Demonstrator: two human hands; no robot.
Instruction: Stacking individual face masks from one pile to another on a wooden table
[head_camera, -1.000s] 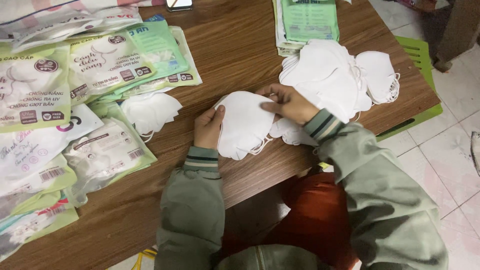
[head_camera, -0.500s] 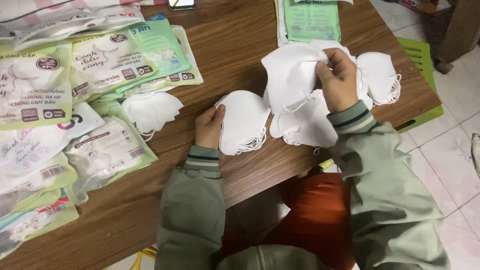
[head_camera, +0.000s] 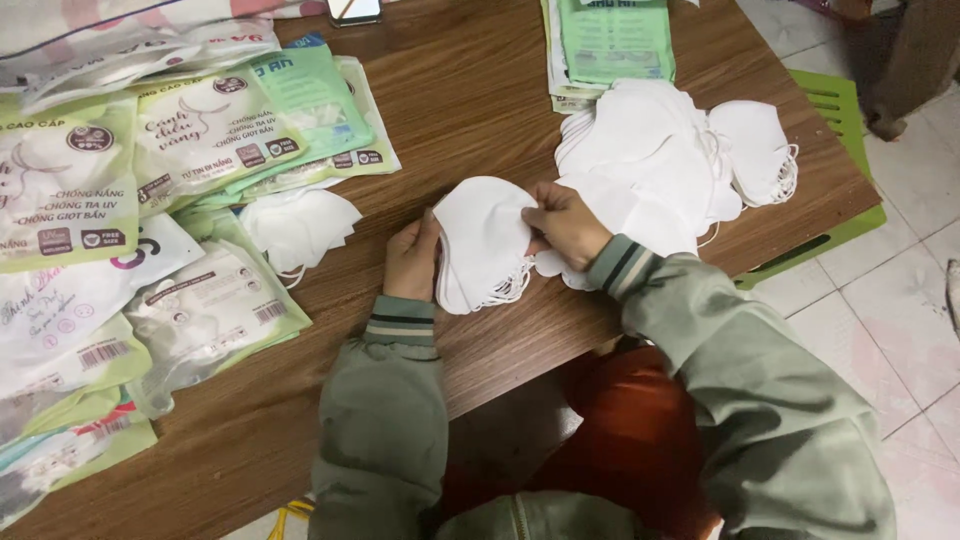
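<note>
A white face mask taken from the loose mask pile (head_camera: 650, 160) is now laid onto the small mask stack (head_camera: 485, 245), which is pinched between the left hand (head_camera: 412, 260) and the right hand (head_camera: 565, 225) on the desk (head_camera: 470, 90), so the stack is grown by one.

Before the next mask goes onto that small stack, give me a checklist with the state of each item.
1. Left hand steadies the small stack of white masks: ok, it is against the stack's left edge.
2. Right hand has a grip on the stack: ok, fingers pinch its right edge.
3. Stack edges aligned: cannot tell; ear loops stick out along the lower edge.
4. Loose pile of white masks within reach: ok, it lies just beside the right hand.
5. Packaged masks out of the way: ok, they lie off to the left on the wooden table.
</note>
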